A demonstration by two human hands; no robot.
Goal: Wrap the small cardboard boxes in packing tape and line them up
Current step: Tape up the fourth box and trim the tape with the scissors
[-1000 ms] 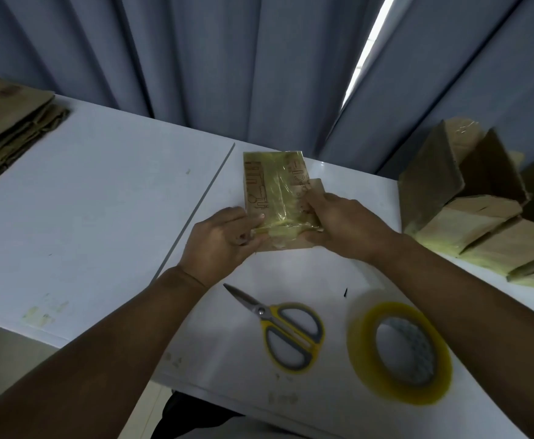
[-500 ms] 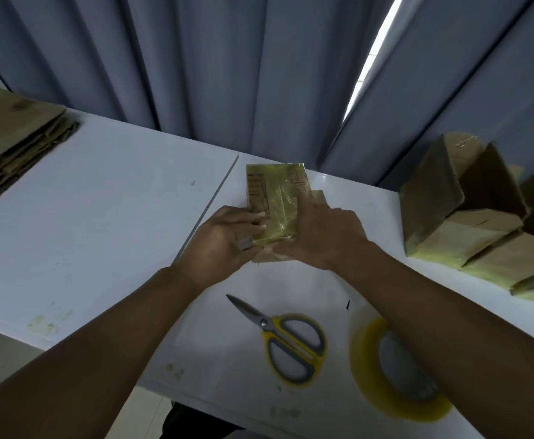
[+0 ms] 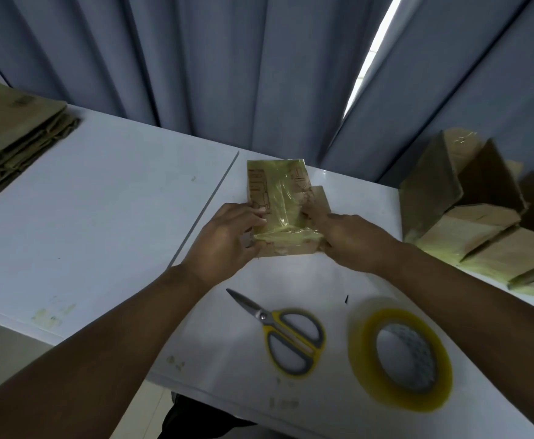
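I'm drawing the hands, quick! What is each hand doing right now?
Left hand: grips the taped box at its left edge.
Right hand: holds the same box at its right side.

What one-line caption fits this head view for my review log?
Left hand and right hand hold a tape-wrapped box over the white table; scissors and tape roll lie nearer the person.

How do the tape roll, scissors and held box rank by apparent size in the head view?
1. tape roll, though it lies nearest the camera.
2. held box, close behind and partly covered, so the order of these two is unsure.
3. scissors, clearly the least area.
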